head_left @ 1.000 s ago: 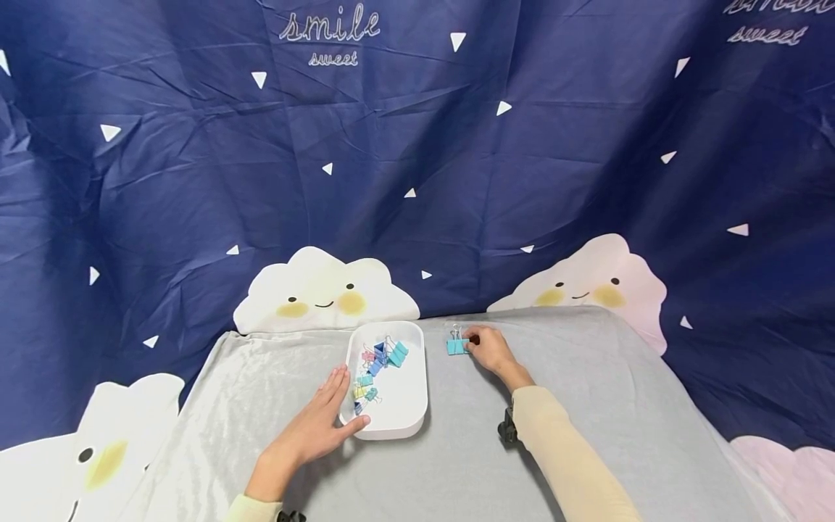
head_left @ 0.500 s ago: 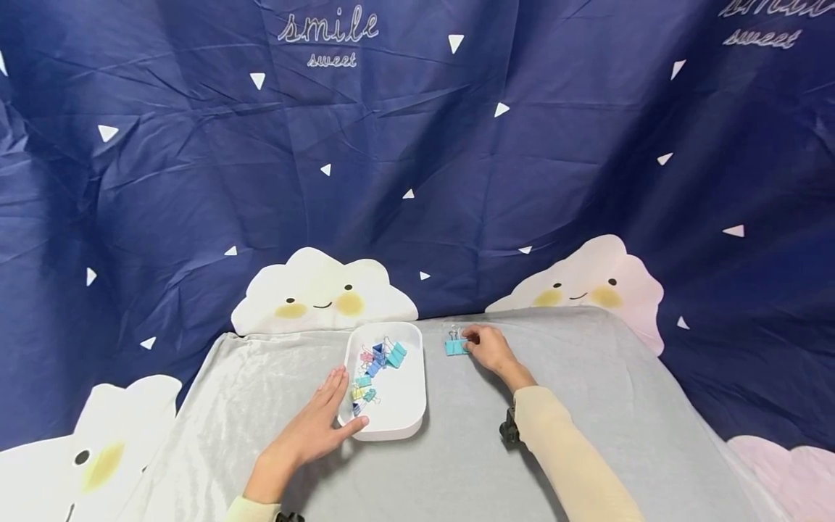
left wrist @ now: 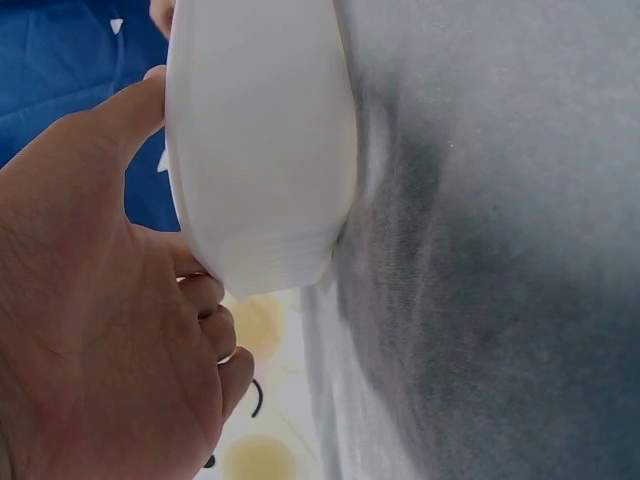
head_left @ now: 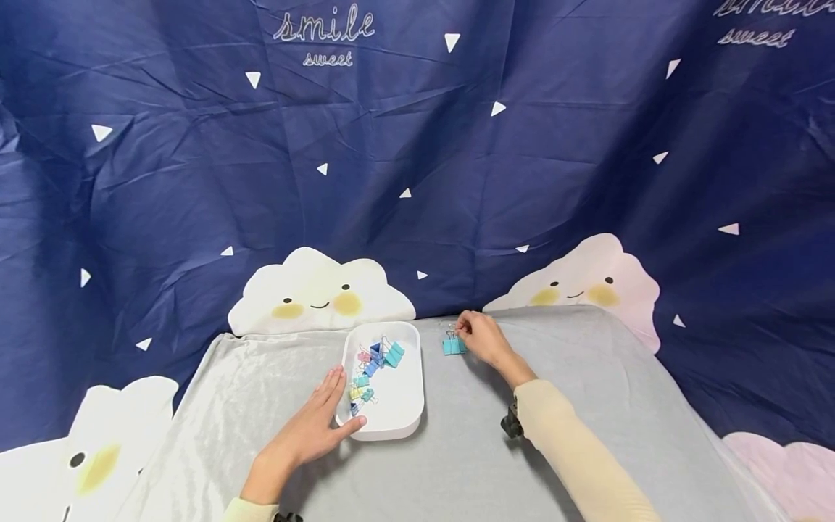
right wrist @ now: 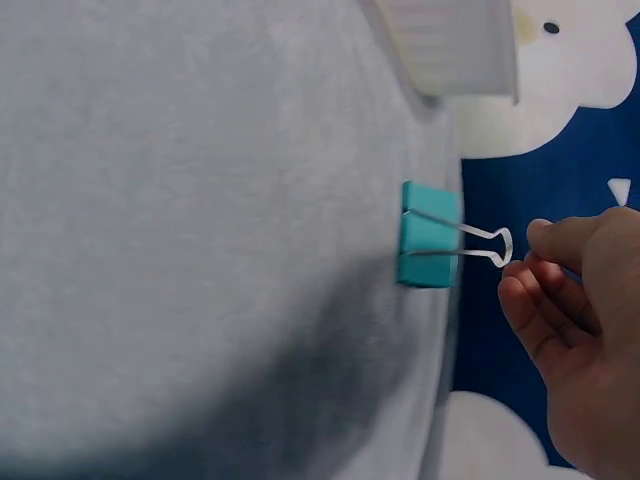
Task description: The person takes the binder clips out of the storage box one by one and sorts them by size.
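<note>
In the head view my right hand (head_left: 483, 337) is at the upper end of a turquoise binder clip (head_left: 454, 346), which stands on the grey cloth right of the box. The right wrist view shows thumb and fingertips pinched together at the end of the clip's wire handle (right wrist: 505, 245); the turquoise body (right wrist: 430, 235) is lower, by the cloth's edge. My left hand (head_left: 314, 424) rests against the left side of a white box (head_left: 407, 428), fingers extended along its rim and thumb at the front corner. The left wrist view shows thumb and fingertips touching the box wall (left wrist: 265, 130).
Inside the box, along its left side, lie several binder clips (head_left: 372, 370) in turquoise, blue, pink and yellow. Grey cloth (head_left: 457, 464) covers the table. Behind its far edge hangs a dark blue curtain (head_left: 443, 217) with clouds and white triangles.
My right hand has shifted from the right side of the turquoise clip's body up to its wire handle. My left hand has kept its place on the box.
</note>
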Demonstrator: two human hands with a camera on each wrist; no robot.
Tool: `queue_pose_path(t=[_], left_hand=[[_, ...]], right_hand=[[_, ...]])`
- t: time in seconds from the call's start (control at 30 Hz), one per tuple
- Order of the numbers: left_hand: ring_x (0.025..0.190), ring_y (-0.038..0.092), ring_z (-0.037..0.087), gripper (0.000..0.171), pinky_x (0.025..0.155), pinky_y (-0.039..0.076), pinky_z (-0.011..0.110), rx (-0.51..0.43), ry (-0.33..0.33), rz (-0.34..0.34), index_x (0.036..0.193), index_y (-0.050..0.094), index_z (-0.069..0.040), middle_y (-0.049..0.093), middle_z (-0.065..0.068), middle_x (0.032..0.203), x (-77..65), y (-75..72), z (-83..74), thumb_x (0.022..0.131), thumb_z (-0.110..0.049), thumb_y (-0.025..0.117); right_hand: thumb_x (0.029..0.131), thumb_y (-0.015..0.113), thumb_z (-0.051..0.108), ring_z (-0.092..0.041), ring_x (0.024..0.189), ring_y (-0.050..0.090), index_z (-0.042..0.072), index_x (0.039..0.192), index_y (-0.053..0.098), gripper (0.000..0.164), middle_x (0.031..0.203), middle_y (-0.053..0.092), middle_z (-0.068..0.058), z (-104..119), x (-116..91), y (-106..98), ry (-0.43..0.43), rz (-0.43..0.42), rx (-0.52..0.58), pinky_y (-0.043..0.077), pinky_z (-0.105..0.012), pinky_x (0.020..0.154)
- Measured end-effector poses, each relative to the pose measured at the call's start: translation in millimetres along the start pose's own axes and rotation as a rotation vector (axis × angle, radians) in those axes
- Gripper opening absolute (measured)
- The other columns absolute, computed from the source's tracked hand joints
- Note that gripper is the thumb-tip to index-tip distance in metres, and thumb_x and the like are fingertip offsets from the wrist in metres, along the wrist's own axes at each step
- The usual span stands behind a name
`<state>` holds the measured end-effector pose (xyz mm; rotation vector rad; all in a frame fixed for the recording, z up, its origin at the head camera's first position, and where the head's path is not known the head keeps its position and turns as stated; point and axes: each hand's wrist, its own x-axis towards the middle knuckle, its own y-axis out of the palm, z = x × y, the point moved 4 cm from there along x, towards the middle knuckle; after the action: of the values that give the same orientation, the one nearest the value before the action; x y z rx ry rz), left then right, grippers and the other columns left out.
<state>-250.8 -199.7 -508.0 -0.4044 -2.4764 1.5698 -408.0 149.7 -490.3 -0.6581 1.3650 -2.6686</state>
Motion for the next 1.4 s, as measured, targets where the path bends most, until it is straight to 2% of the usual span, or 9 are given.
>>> queue_pose_path(t=[0.5, 0.67, 0.8, 1.1, 1.4], left_hand=[[0.167, 0.011, 0.036, 0.104, 0.136, 0.016, 0.055, -0.008, 0.000, 0.004, 0.169, 0.018, 0.000, 0.010, 0.016, 0.179, -0.5, -0.2, -1.4, 0.101, -0.068, 0.058], [0.167, 0.012, 0.037, 0.103, 0.136, 0.016, 0.055, -0.009, 0.002, -0.005, 0.168, 0.020, 0.001, 0.012, 0.016, 0.179, -0.7, -1.2, -2.1, 0.101, -0.066, 0.059], [0.167, 0.013, 0.037, 0.103, 0.136, 0.017, 0.055, 0.000, 0.003, -0.007, 0.168, 0.021, 0.001, 0.013, 0.016, 0.179, -0.4, -1.3, -1.8, 0.100, -0.066, 0.060], [0.167, 0.012, 0.036, 0.103, 0.136, 0.017, 0.056, 0.003, 0.001, -0.003, 0.168, 0.020, 0.001, 0.013, 0.016, 0.179, 0.0, -0.5, -0.4, 0.101, -0.067, 0.059], [0.167, 0.014, 0.036, 0.103, 0.136, 0.018, 0.055, 0.018, -0.001, -0.011, 0.168, 0.022, 0.001, 0.015, 0.017, 0.178, 0.2, -1.3, -0.9, 0.101, -0.067, 0.059]], right_hand=[[0.093, 0.077, 0.007, -0.010, 0.076, 0.062, 0.013, 0.089, 0.071, 0.010, 0.084, 0.069, 0.001, 45, 10, -31, -0.156, -0.006, -0.001, 0.054, -0.027, 0.071], [0.095, 0.078, 0.008, -0.010, 0.075, 0.062, 0.014, 0.090, 0.072, 0.010, 0.083, 0.070, 0.002, 60, 12, -38, -0.199, 0.035, -0.011, 0.054, -0.028, 0.071], [0.097, 0.076, 0.010, -0.010, 0.077, 0.064, 0.010, 0.093, 0.074, 0.004, 0.084, 0.071, 0.002, 74, 13, -40, -0.219, 0.079, -0.019, 0.056, -0.031, 0.073], [0.096, 0.078, 0.010, -0.010, 0.078, 0.064, 0.013, 0.092, 0.075, 0.006, 0.084, 0.073, 0.003, 99, 19, -32, -0.276, 0.115, -0.047, 0.057, -0.032, 0.074], [0.100, 0.076, 0.017, -0.010, 0.078, 0.063, 0.014, 0.097, 0.076, 0.005, 0.086, 0.073, 0.003, 131, 25, -18, -0.309, 0.202, -0.073, 0.056, -0.029, 0.073]])
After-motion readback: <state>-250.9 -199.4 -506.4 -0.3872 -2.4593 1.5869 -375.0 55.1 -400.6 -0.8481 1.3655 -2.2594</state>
